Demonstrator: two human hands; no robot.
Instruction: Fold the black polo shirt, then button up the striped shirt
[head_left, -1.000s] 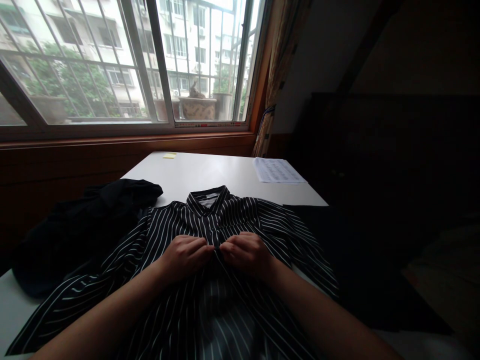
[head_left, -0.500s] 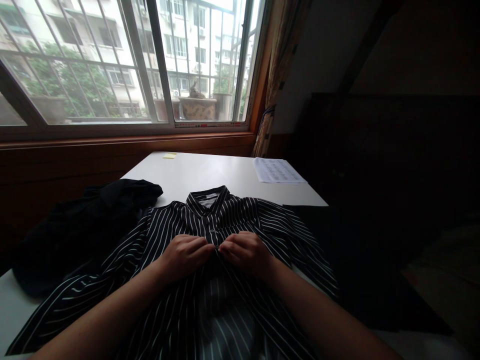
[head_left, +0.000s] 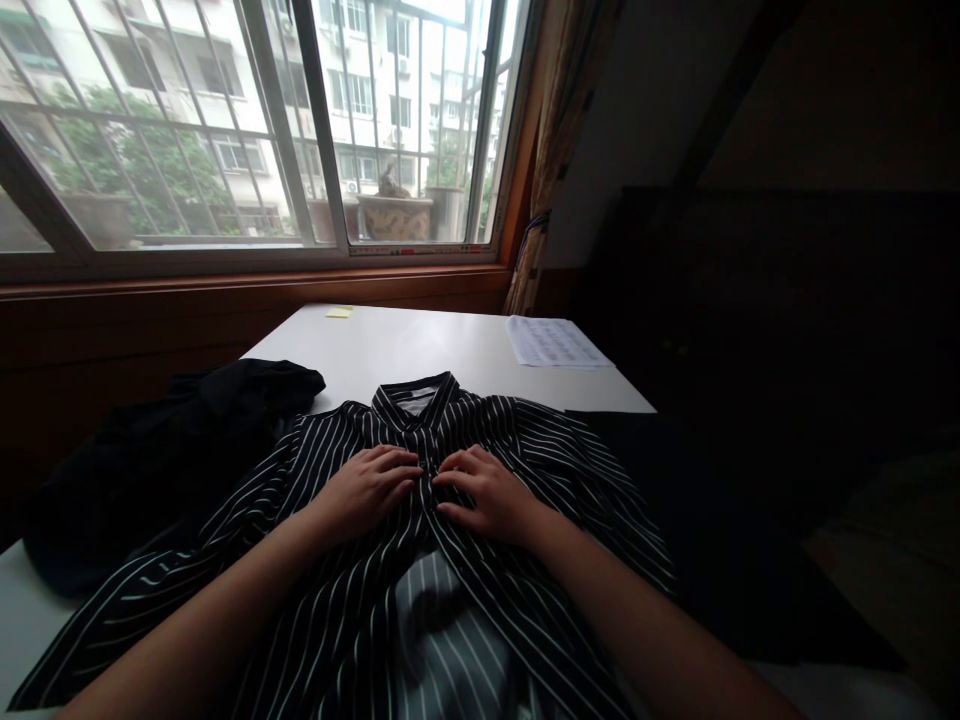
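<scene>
A black shirt with white stripes [head_left: 330,455] lies front up, collar toward the window and sleeves spread to both sides. Its front edges meet in the upper chest and part lower down, where the greyish inside of the back shows. My left hand [head_left: 371,485] rests on the left side of the front, fingers apart and pointing at the button line. Opposite it, my right hand [head_left: 484,490] lies on the other side of the front with its fingers spread. A narrow strip of cloth shows between the fingertips. Neither hand grips the cloth.
A dark garment [head_left: 247,395] is heaped at the left on the white table [head_left: 420,335]. Printed sheets [head_left: 559,342] lie at the far right corner, a yellow sticky note [head_left: 339,312] at the far left. Dark cloth [head_left: 720,530] covers the right side. Beyond stands a barred window [head_left: 390,120].
Both hands have let go of the shirt's front edges and opened, moving slightly up toward the collar. The front opening's lower part now lies a little differently.
</scene>
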